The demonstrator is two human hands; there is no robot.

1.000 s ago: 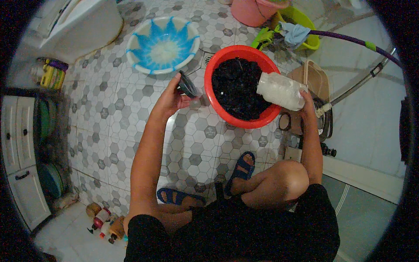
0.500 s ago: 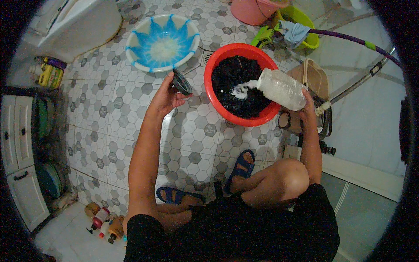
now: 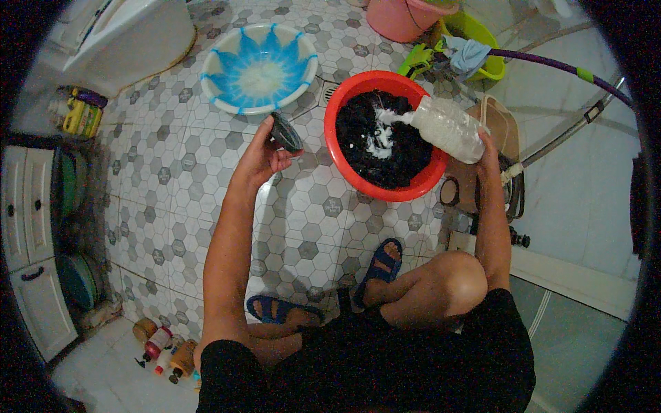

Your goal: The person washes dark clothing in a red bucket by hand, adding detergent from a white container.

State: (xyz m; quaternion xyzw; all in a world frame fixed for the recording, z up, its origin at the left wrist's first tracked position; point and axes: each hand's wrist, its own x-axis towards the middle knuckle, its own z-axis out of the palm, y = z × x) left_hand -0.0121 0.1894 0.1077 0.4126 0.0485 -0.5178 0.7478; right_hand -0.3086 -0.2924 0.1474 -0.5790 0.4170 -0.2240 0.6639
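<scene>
My right hand (image 3: 487, 153) grips a clear plastic jar (image 3: 451, 129) of white powder by its base, tilted with its mouth over a red basin (image 3: 336, 162). White powder (image 3: 381, 141) spills from the mouth onto dark wet-looking cloth (image 3: 358, 120) that fills the basin. Between the fingers of my left hand (image 3: 260, 155) is a dark round lid (image 3: 286, 133), held on edge left of the red basin. Just beyond that hand stands a white-rimmed basin (image 3: 213, 96) with a blue petal pattern and some pale liquid in it.
A floor drain (image 3: 330, 93) lies between the basins. At the far right are a pink bucket (image 3: 399, 20), a lime-green bucket (image 3: 492, 67), green gloves (image 3: 416, 60) and a purple hose (image 3: 533, 56). White cabinets (image 3: 31, 206) line the left; several bottles (image 3: 165, 351) lie at lower left.
The jar has shifted slightly up and to the right, and more white powder has spread over the dark cloth. My left hand with the lid has barely moved.
</scene>
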